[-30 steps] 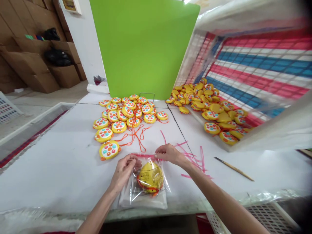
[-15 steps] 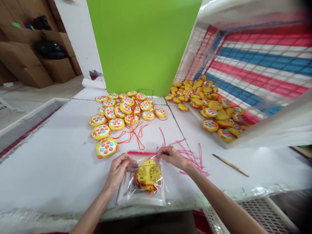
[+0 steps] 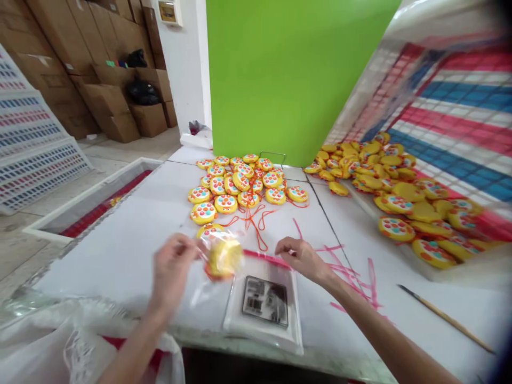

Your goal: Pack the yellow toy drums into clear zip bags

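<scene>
A: Crates (image 3: pixel 28 133) with red and blue marks lean at far left, cartons (image 3: pixel 100 96) behind them. What does the left hand have?

B: The left hand (image 3: pixel 172 272) is closed in a pinch on a clear bag (image 3: pixel 208 277) with a yellow toy (image 3: pixel 224 257) inside, lifted just off the table (image 3: pixel 120 250). It is blurred, so I can't tell which way the toy faces or how its long axis runs.

A: Next to it?

B: A stack of flat bags (image 3: pixel 266 309) at the table's near edge, long axis running away from the person, pink strip (image 3: pixel 266 258) at the far end. The top one carries a dark printed label (image 3: pixel 265 301); the writing is too small to read.

A: And the right hand?

B: The right hand (image 3: pixel 302 258) rests on the stack's far right corner, fingers curled loosely, gripping nothing I can make out.

A: Beyond?

B: A heap of toys (image 3: pixel 240 184) with orange cords (image 3: pixel 256 221) before a green board (image 3: pixel 292 74). Right of that, pink strips (image 3: pixel 352 266), more toys in a tilted tray (image 3: pixel 440 133), and a thin brush (image 3: pixel 444 318).
</scene>
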The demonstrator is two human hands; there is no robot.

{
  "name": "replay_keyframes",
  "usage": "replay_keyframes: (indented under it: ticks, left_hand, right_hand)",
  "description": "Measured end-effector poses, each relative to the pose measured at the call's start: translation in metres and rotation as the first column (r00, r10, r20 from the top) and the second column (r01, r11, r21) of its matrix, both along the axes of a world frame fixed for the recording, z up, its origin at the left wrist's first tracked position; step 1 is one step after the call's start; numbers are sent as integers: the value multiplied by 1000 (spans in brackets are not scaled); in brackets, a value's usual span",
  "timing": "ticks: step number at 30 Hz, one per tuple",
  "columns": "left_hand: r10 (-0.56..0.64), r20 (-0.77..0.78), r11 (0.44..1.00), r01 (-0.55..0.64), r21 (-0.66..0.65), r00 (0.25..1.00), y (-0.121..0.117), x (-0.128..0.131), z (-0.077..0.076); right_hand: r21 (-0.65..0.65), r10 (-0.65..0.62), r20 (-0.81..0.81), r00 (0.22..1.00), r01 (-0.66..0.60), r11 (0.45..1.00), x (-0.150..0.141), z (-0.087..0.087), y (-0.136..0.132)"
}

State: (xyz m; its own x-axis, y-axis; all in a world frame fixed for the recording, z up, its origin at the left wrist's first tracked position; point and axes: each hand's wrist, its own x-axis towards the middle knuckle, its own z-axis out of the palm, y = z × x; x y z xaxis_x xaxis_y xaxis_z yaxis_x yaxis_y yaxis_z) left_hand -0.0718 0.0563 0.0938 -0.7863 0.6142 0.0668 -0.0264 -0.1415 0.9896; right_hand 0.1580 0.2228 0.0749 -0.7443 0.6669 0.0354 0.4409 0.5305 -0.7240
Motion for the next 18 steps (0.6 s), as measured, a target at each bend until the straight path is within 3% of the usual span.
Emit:
replay_keyframes:
  ticks: [1,2,3,4,5,6,7,8,9,11,13,15,18]
  left_hand:
    - [176,-54,978,-169,122,983,-5,-17,17]
    - [364,-119,904,-320,283,924,-10,-32,33]
    - [565,-177,773,-441,456,806,-16,-43,47]
    - [688,-213,670,-493,556,694,-21,-48,58]
    - [740,-285,641,-508,575,610,-26,-48,63]
    - [714,-404,694,-499,519,573,-31,-41,62]
    - [582,-562,813,-454,366,588,-34,-28,55]
    - [270,-713,951,-296,92,647,-36,-11,43]
    - [-51,-776,987,-89,-137,629,-35,9,26]
    - [-459,-749,886,186,-424,479,-28,51,-13]
    - [-594,-739,804,235,-546,318,-12,85,-49]
    - [-645,-731,763,230,-604,223,9,106,-72]
    - [-611,-760,791,149,-593,220,40,116,-86]
  right_hand:
    - [51,21,19,1000,-22,998,-12,2,-1]
    - [102,61,35,998,-64,993,-26,3,-3]
    - [153,115,46,992,-120,981,-40,5,-5]
    - [201,178,57,982,-185,962,-56,6,-8]
    - [247,244,75,967,-255,935,-71,6,-12]
    - [290,305,104,947,-322,901,-87,6,-15]
    - [328,354,146,924,-383,864,-102,5,-18]
    - [360,390,201,899,-438,824,-117,3,-20]
    - [387,411,258,874,-483,785,-130,0,-22]
    - [427,419,342,841,-536,728,-150,-6,-24]
    - [445,414,357,838,-542,713,-161,-11,-25]
    - [421,402,308,862,-502,755,-161,-14,-24]
    - [260,340,174,924,-376,889,-139,-11,-22]
